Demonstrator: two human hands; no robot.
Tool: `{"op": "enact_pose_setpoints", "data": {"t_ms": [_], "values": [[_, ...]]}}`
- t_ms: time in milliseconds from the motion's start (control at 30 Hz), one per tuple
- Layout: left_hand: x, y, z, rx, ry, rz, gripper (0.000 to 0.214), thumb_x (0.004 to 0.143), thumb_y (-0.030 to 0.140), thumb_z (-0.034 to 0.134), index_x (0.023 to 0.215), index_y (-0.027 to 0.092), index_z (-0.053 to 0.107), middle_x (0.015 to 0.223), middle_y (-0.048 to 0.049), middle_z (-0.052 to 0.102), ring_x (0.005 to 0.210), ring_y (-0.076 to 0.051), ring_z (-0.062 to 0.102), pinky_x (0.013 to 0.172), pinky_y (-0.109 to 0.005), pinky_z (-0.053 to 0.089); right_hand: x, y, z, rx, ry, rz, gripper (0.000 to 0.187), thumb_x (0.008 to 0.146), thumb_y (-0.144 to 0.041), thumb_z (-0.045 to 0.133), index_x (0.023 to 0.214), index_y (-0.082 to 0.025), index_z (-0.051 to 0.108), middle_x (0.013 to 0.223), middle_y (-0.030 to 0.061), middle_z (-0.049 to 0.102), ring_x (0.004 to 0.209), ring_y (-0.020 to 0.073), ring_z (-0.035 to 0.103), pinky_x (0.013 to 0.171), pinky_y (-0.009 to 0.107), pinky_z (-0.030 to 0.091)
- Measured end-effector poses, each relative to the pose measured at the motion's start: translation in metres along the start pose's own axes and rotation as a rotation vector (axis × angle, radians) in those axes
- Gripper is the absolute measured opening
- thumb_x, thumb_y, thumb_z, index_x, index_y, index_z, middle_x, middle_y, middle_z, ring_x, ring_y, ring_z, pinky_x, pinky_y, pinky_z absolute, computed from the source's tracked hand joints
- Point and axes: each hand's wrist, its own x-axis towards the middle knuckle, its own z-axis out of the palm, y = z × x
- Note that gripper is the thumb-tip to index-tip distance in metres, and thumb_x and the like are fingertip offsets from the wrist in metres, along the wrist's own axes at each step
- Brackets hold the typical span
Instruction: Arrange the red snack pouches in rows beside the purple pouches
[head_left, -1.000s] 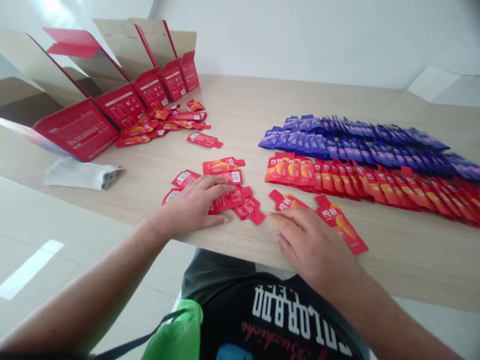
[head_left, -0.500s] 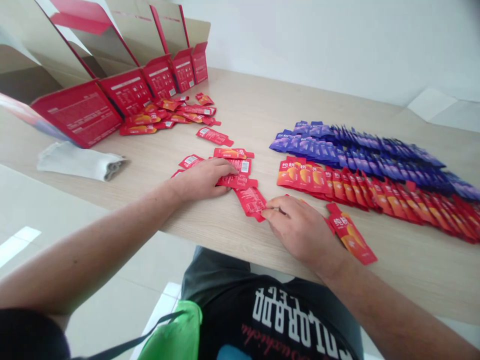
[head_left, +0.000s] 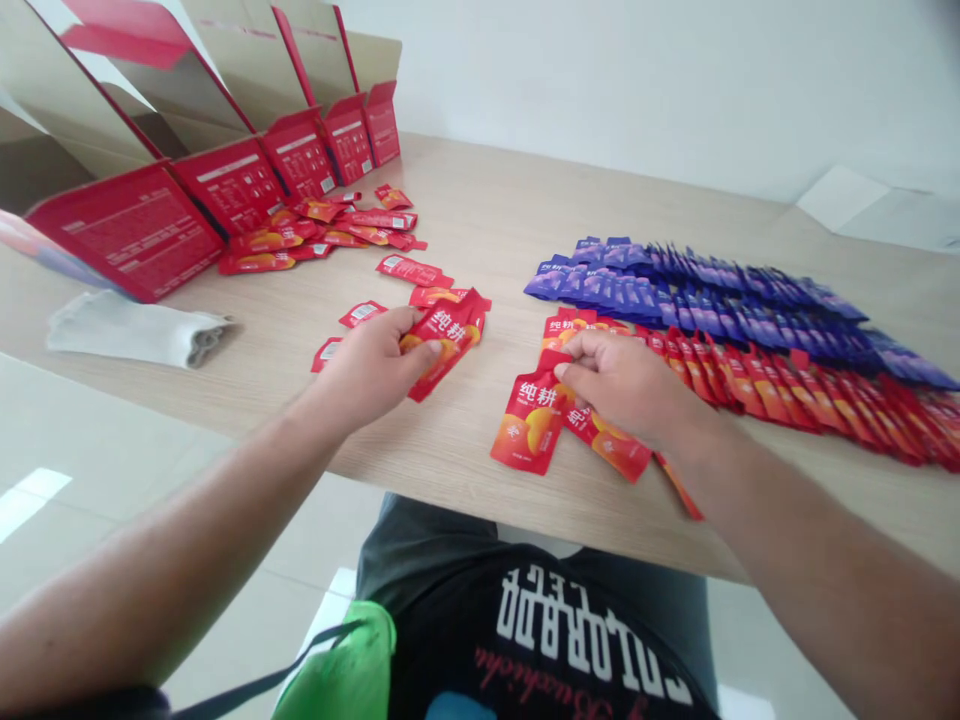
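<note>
My left hand (head_left: 371,365) is closed on a small bunch of red pouches (head_left: 444,335), lifted face up just above the wooden table (head_left: 480,220). My right hand (head_left: 626,385) pinches the top of another red pouch (head_left: 531,422) with orange fruit printed on it, and more red pouches (head_left: 615,450) lie under that hand. A few red pouches (head_left: 360,313) lie face down on the table by my left hand.
A long overlapping row of red pouches (head_left: 787,390) and one of purple pouches (head_left: 720,285) run to the right. Open red cartons (head_left: 135,225) stand at the back left with a heap of red pouches (head_left: 322,230) before them. A folded grey cloth (head_left: 135,330) lies at the left edge.
Both hands were flat on the face-down pouches; now the left has gathered and lifted a bunch, and the right has picked one up and turned it face up.
</note>
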Motion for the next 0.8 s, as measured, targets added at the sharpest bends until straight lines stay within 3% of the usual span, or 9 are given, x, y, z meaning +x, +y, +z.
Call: {"op": "enact_pose_setpoints", "data": {"t_ms": [133, 267, 433, 633, 700, 800], "values": [[-0.02, 0.0, 0.028, -0.157, -0.031, -0.082, 0.037, 0.091, 0.03, 0.063, 0.127, 0.019, 0.062, 0.107, -0.0056, 0.073, 0.093, -0.023, 0.07, 0.084, -0.036, 0.054, 0.012, 0.01, 0.015, 0.182, -0.12, 0.154, 0.008, 0.096, -0.022, 0.062, 0.089, -0.021, 0.065, 0.057, -0.006, 0.061, 0.043, 0.0099, 0.049, 0.046, 0.023, 0.034], [-0.028, 0.006, 0.045, -0.106, -0.035, -0.064, 0.044, 0.092, 0.017, 0.058, 0.136, 0.019, 0.055, 0.107, -0.0067, 0.07, 0.096, -0.023, 0.07, 0.089, -0.038, 0.056, 0.014, 0.008, 0.025, 0.224, -0.133, 0.249, 0.008, 0.1, -0.02, 0.061, 0.092, -0.021, 0.063, 0.053, -0.006, 0.061, 0.039, 0.0097, 0.047, 0.041, 0.021, 0.034], [-0.032, 0.023, 0.048, 0.082, -0.041, 0.051, 0.041, 0.092, 0.007, 0.049, 0.131, 0.017, 0.056, 0.113, -0.0121, 0.072, 0.107, -0.027, 0.072, 0.094, -0.04, 0.057, 0.019, -0.003, 0.033, 0.242, -0.167, 0.301, 0.009, 0.103, -0.016, 0.059, 0.097, -0.02, 0.064, 0.052, -0.0049, 0.063, 0.038, 0.0101, 0.05, 0.039, 0.019, 0.036], [-0.039, 0.034, 0.045, 0.408, -0.092, 0.056, 0.036, 0.102, 0.015, 0.043, 0.134, 0.023, 0.058, 0.11, -0.011, 0.076, 0.097, -0.031, 0.077, 0.079, -0.04, 0.058, 0.028, 0.004, 0.049, 0.242, -0.22, 0.286, 0.012, 0.104, -0.014, 0.057, 0.097, -0.02, 0.065, 0.055, -0.0024, 0.068, 0.042, 0.0126, 0.06, 0.04, 0.02, 0.044], [-0.045, 0.036, 0.041, 0.46, -0.095, 0.067, 0.034, 0.103, 0.017, 0.042, 0.131, 0.024, 0.059, 0.111, -0.0108, 0.077, 0.098, -0.031, 0.077, 0.078, -0.04, 0.058, 0.028, 0.008, 0.052, 0.245, -0.22, 0.29, 0.01, 0.104, -0.014, 0.057, 0.101, -0.019, 0.066, 0.063, 0.0001, 0.072, 0.046, 0.0133, 0.064, 0.041, 0.02, 0.047], [-0.054, 0.036, 0.031, 0.511, -0.137, 0.08, 0.03, 0.105, 0.02, 0.042, 0.128, 0.025, 0.061, 0.119, -0.0108, 0.076, 0.098, -0.031, 0.077, 0.076, -0.04, 0.058, 0.02, 0.008, 0.044, 0.247, -0.166, 0.251, 0.02, 0.102, -0.016, 0.058, 0.121, -0.017, 0.065, 0.102, 0.0087, 0.082, 0.058, 0.0148, 0.072, 0.047, 0.025, 0.055]]}}
